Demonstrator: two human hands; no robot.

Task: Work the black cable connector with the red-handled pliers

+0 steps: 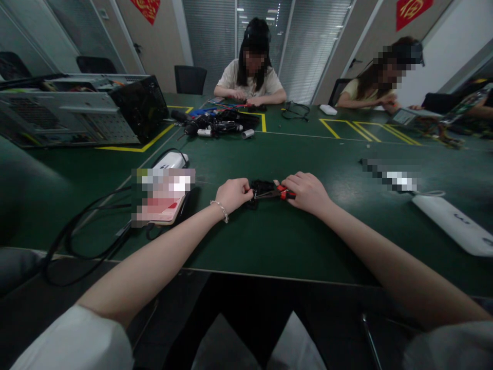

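My right hand (308,193) is closed around the red and black handles of a pair of pliers (284,192). Their metal jaws point left, close to the fingertips of my left hand (233,196). That hand, with a bracelet at the wrist, is pinched at the left end of a small black part (262,185), which looks like a bundle of black cable. Too little shows to tell its exact kind, or whether the jaws grip it. Both hands are low over the green table (246,236).
An open computer case (88,110) lies at the far left. Several tools and cables (215,122) are heaped in the middle back. A phone (164,205) with black cables lies left, a white power bank (456,221) right. Two people (250,77) sit across the table.
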